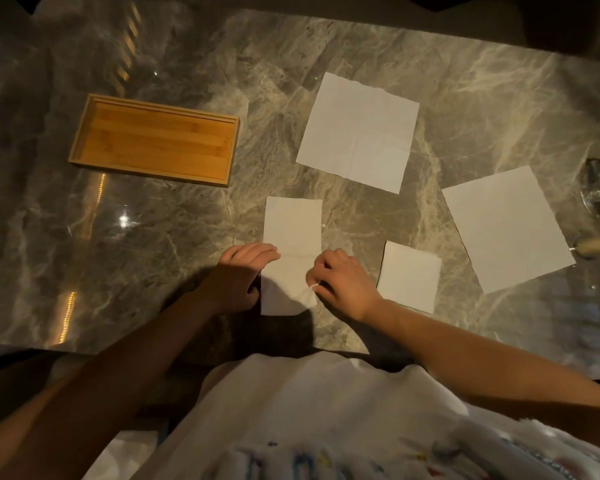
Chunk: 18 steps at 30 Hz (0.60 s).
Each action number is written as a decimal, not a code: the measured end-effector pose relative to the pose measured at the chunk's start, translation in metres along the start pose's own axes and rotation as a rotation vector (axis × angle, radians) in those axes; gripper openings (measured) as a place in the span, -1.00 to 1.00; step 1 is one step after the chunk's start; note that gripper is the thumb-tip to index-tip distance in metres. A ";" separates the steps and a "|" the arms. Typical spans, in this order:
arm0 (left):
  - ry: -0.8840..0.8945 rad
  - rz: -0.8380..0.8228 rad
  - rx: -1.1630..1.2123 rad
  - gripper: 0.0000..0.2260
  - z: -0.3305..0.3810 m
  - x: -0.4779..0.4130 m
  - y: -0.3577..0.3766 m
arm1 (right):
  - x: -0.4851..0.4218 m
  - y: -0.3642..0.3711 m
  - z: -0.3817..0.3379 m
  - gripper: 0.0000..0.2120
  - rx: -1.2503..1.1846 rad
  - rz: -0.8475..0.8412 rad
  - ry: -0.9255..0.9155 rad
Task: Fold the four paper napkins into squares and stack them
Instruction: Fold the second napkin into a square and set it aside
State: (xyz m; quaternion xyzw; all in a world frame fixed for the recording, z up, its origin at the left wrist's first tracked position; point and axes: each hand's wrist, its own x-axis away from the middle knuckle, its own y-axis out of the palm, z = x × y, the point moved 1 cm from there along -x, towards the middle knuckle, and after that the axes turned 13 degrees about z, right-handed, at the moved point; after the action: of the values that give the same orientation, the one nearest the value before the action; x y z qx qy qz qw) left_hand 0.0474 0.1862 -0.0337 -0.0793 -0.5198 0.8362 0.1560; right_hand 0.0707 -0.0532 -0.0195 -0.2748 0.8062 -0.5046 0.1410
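Second fold in hand: my left hand (246, 268) pins the half-folded napkin (291, 233), fingers flat and together; my right hand (340, 282) has its fingers clamped on the near corner. Next I lift it to the far edge.

text: none legible | shirt (343, 427): coloured print (blurred, unreadable) | napkins, tray: no markings

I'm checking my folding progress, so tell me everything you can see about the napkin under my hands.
The napkin is white, thin paper, folded into a tall rectangle, lying flat on the marble table near its front edge. A crease crosses its middle. The left hand presses its left edge; the right hand pinches its lower right corner, puckering it.
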 end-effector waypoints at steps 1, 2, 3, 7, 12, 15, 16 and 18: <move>0.004 -0.002 0.001 -0.39 -0.001 -0.001 -0.001 | -0.001 -0.003 0.000 -0.86 -0.036 0.009 -0.001; 0.011 -0.005 0.002 -0.40 -0.002 -0.001 -0.001 | -0.003 -0.006 -0.001 -0.86 -0.083 0.014 -0.002; 0.016 -0.012 0.001 -0.41 -0.003 -0.001 -0.001 | -0.004 -0.010 -0.003 -0.85 -0.138 0.018 0.005; -0.005 -0.021 0.003 -0.45 -0.003 0.000 0.002 | -0.001 -0.020 -0.008 -0.86 -0.309 0.097 0.079; -0.088 0.158 0.081 -0.65 0.004 0.002 0.007 | 0.006 -0.018 -0.002 -0.84 -0.293 0.106 0.086; -0.145 0.197 0.124 -0.67 0.009 0.005 0.007 | 0.006 -0.011 0.007 -0.67 -0.179 0.054 0.072; -0.129 0.207 0.121 -0.65 0.011 0.006 0.007 | 0.005 -0.010 0.009 -0.63 -0.155 0.040 0.070; -0.106 0.245 0.123 -0.64 0.013 0.008 0.004 | 0.001 -0.007 0.009 -0.63 -0.140 0.033 0.058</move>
State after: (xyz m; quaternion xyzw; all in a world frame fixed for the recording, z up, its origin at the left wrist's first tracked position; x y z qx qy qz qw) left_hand 0.0352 0.1765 -0.0311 -0.0881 -0.4617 0.8821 0.0299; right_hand 0.0762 -0.0631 -0.0177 -0.2559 0.8477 -0.4523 0.1065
